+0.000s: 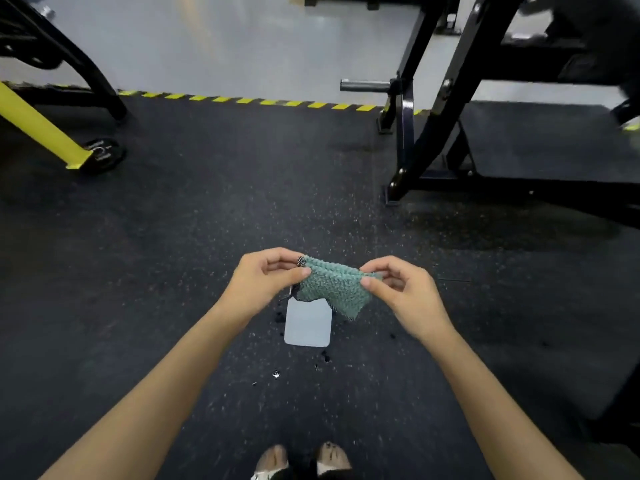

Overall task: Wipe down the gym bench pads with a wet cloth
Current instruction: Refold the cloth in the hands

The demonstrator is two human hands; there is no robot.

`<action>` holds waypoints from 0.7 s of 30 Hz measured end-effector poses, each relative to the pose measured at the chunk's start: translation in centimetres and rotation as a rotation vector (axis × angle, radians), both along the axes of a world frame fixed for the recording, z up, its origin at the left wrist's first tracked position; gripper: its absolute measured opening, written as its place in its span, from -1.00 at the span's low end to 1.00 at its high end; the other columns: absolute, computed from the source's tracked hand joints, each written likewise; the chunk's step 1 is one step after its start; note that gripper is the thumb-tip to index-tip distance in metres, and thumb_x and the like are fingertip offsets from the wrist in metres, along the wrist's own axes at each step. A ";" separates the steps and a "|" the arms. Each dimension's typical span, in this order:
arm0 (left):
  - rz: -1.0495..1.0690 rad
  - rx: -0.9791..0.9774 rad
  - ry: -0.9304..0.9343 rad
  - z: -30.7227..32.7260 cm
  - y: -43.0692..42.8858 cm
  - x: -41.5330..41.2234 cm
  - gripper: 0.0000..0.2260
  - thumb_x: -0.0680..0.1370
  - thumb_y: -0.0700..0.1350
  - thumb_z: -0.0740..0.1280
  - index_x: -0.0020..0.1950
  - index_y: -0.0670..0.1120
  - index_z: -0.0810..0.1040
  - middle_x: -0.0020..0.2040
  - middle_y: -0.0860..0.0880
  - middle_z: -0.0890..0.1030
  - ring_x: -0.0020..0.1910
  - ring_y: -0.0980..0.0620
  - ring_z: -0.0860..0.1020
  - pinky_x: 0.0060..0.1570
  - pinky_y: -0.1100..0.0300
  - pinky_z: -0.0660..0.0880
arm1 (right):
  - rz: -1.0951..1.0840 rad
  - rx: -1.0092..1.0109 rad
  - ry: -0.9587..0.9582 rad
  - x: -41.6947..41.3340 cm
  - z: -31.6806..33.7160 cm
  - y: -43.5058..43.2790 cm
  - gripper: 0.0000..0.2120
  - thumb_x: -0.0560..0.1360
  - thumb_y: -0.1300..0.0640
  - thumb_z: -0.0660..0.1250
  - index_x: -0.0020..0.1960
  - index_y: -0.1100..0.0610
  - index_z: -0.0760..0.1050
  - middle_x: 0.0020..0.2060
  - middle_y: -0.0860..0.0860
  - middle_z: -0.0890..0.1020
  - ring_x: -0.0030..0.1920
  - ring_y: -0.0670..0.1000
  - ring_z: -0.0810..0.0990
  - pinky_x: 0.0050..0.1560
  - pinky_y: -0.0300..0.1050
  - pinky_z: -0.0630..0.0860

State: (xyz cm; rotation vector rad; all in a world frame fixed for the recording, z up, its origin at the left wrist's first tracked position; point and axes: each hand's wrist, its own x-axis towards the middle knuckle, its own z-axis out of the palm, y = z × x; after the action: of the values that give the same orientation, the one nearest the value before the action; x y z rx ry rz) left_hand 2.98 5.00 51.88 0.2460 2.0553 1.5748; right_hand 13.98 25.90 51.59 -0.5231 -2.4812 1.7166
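Observation:
A small green textured cloth [334, 287] is stretched between both hands over the dark rubber floor. My left hand [266, 275] pinches its left edge and my right hand [401, 289] pinches its right edge. A white rectangular tag [307, 323] hangs from the cloth on a thin string. Dark wet drops [325, 356] spot the floor under the cloth. No bench pad is clearly visible; only black machine frames stand nearby.
A black steel gym frame [436, 109] with a bar peg [365, 85] stands at the right. A yellow and black machine leg [41, 129] is at the left. Yellow-black hazard tape [249, 100] marks the floor's edge. My feet [301, 460] show at the bottom.

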 end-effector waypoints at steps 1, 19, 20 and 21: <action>-0.006 0.001 -0.004 -3.0 0.0 -0.1 -0.88 0.46 -0.26 0.49 -0.08 -0.06 0.69 -0.22 0.08 0.71 -0.20 0.18 0.65 -0.15 0.36 0.54 | 0.001 -0.001 -0.008 -0.1 -3.0 0.0 -0.89 0.47 0.20 0.47 -0.09 0.01 0.62 -0.14 0.05 0.68 -0.17 -0.01 0.60 -0.03 -0.11 0.55; 0.024 -0.122 -0.037 -46.1 -3.6 -0.8 -0.77 0.43 -0.16 0.52 0.06 -0.18 0.67 -0.06 -0.15 0.72 0.01 -0.21 0.67 0.17 -0.09 0.57 | 0.045 0.095 -0.144 -2.4 -45.4 -2.6 -0.92 0.49 0.17 0.45 -0.07 0.00 0.61 -0.16 -0.02 0.62 -0.31 0.12 0.66 -0.24 0.05 0.65; 0.023 -0.131 -0.046 -47.1 -3.9 -0.7 -0.77 0.43 -0.16 0.53 0.06 -0.17 0.67 -0.06 -0.15 0.73 0.01 -0.23 0.67 0.17 -0.11 0.57 | 0.050 0.103 -0.153 -2.4 -46.5 -2.8 -0.92 0.49 0.16 0.45 -0.08 -0.01 0.61 -0.16 -0.05 0.62 -0.36 0.09 0.65 -0.23 0.08 0.64; 0.023 -0.142 -0.050 -48.1 -4.3 -0.6 -0.77 0.43 -0.15 0.53 0.05 -0.17 0.67 -0.08 -0.14 0.73 0.01 -0.25 0.66 0.16 -0.12 0.57 | 0.058 0.105 -0.160 -2.4 -47.6 -3.1 -0.92 0.49 0.14 0.45 -0.08 -0.03 0.61 -0.16 -0.06 0.62 -0.40 0.07 0.64 -0.23 0.09 0.63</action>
State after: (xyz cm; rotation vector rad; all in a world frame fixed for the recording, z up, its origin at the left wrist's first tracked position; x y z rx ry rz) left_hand 2.34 0.74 3.77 0.1301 2.1261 1.4254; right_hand 11.53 22.83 4.03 -0.6071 -2.7048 1.6112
